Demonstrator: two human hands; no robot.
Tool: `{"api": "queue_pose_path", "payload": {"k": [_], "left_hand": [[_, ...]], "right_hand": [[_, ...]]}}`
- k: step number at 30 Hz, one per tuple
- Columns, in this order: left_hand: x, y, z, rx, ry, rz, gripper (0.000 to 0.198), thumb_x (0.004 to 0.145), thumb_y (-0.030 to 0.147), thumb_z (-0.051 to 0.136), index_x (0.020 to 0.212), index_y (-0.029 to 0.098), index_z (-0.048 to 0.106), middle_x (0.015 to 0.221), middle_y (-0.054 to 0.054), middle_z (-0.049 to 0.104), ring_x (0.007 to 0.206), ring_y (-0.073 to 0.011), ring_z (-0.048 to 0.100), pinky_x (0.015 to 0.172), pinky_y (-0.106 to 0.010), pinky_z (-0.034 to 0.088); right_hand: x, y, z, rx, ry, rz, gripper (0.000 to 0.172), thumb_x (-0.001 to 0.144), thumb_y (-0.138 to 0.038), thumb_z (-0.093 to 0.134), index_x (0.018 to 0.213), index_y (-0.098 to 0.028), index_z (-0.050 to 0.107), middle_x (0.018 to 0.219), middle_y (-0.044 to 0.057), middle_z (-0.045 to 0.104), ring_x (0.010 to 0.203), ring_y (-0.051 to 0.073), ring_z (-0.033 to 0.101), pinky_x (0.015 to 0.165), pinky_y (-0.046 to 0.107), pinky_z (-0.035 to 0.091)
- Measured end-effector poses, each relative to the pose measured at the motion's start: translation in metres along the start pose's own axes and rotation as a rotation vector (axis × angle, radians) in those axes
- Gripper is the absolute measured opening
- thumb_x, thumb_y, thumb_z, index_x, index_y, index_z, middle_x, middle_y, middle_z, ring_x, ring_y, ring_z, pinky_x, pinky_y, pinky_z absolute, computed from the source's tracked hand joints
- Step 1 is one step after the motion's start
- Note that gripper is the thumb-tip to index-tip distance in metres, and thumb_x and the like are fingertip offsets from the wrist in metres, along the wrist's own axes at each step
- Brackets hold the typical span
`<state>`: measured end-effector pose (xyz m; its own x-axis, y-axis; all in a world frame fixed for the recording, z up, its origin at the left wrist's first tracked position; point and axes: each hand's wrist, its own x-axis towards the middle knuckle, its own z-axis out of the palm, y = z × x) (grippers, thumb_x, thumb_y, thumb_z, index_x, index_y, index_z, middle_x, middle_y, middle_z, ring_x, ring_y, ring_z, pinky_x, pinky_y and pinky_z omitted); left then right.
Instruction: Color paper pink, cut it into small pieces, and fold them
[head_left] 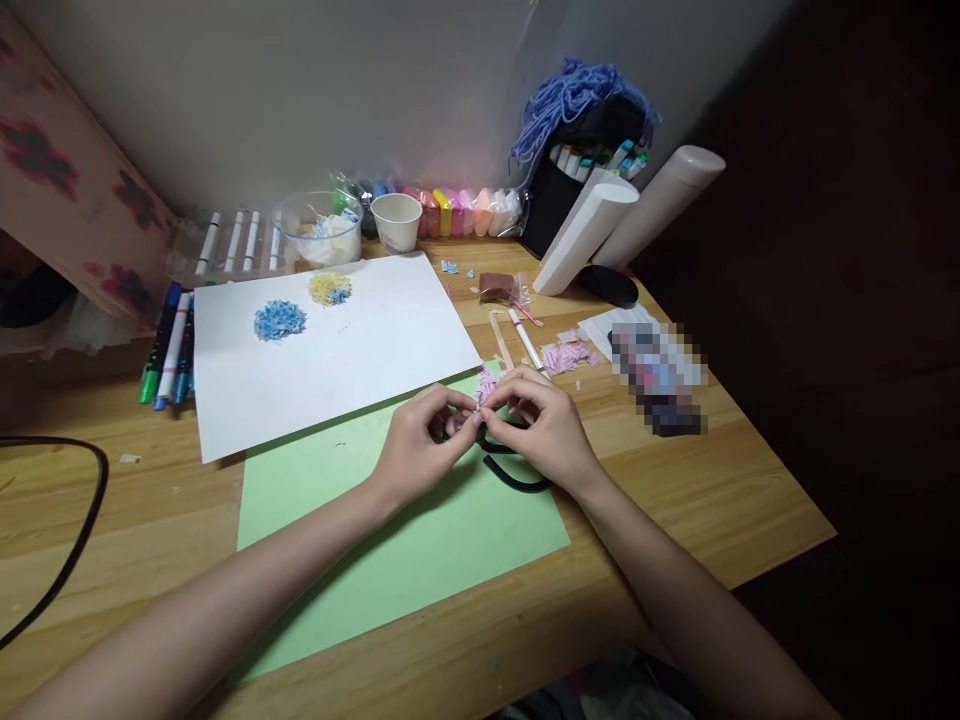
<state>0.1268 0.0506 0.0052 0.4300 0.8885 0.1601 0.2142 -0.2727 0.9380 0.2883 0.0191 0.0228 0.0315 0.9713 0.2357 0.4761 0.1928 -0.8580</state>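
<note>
Above the green sheet [405,530], my left hand [424,435] and my right hand [544,425] meet with their thumbs and forefingers pinched together. A tiny pale bit shows between the fingertips, too small to name. Just beyond the fingers lie pink-and-white shredded scraps [487,383]. Under my right hand are the black handles of a pair of scissors [517,482], the rest hidden by the hands. To the left, a white sheet [352,370] overlaps the green one and carries a blue shredded clump [280,320] and a yellow one [328,289] with some blue at its edge.
More pink scraps [568,357] lie right of a white marker [527,340] and a flat wooden stick [500,340]. Behind stand a paper cup [397,222], a clear bowl [319,235], a black pen holder [541,205] and white bottles [589,238]. Markers [174,345] and a black cable [94,520] lie left.
</note>
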Motion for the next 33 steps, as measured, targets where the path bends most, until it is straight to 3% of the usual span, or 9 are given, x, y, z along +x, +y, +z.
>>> {"api": "queue_pose_path", "payload": {"k": [13, 18, 25, 33], "left_hand": [[-0.003, 0.000, 0.000, 0.051, 0.059, 0.007, 0.008, 0.081, 0.021, 0.059, 0.076, 0.016, 0.062, 0.066, 0.001, 0.058, 0.055, -0.0086, 0.046, 0.051, -0.022, 0.038], [-0.004, 0.002, 0.000, 0.047, 0.074, 0.055, 0.009, 0.080, 0.025, 0.064, 0.079, 0.016, 0.064, 0.068, 0.000, 0.059, 0.055, -0.0085, 0.047, 0.053, -0.022, 0.040], [-0.004, -0.001, 0.001, 0.038, 0.078, 0.014, 0.011, 0.084, 0.024, 0.059, 0.075, 0.017, 0.062, 0.068, 0.000, 0.059, 0.055, -0.0092, 0.048, 0.053, -0.023, 0.039], [-0.002, 0.002, -0.001, 0.009, 0.074, -0.063, 0.011, 0.084, 0.020, 0.056, 0.073, 0.017, 0.056, 0.065, 0.002, 0.053, 0.056, -0.0094, 0.045, 0.054, -0.024, 0.036]], "right_hand": [[0.002, 0.004, 0.000, 0.070, -0.086, 0.142, 0.012, 0.076, -0.021, 0.064, 0.066, -0.016, 0.060, 0.069, 0.000, 0.055, 0.056, 0.010, 0.040, 0.051, 0.025, 0.030], [0.003, 0.007, 0.000, 0.211, -0.163, 0.267, 0.014, 0.074, -0.028, 0.063, 0.068, -0.017, 0.060, 0.068, 0.001, 0.057, 0.062, 0.013, 0.049, 0.055, 0.026, 0.036], [0.006, 0.006, -0.003, 0.308, -0.192, 0.326, 0.017, 0.073, -0.032, 0.065, 0.067, -0.017, 0.058, 0.068, 0.000, 0.057, 0.068, 0.013, 0.052, 0.065, 0.027, 0.041], [0.008, 0.006, -0.011, 0.389, -0.223, 0.339, 0.017, 0.073, -0.030, 0.063, 0.066, -0.018, 0.055, 0.064, -0.004, 0.049, 0.060, 0.010, 0.044, 0.058, 0.025, 0.035]]}}
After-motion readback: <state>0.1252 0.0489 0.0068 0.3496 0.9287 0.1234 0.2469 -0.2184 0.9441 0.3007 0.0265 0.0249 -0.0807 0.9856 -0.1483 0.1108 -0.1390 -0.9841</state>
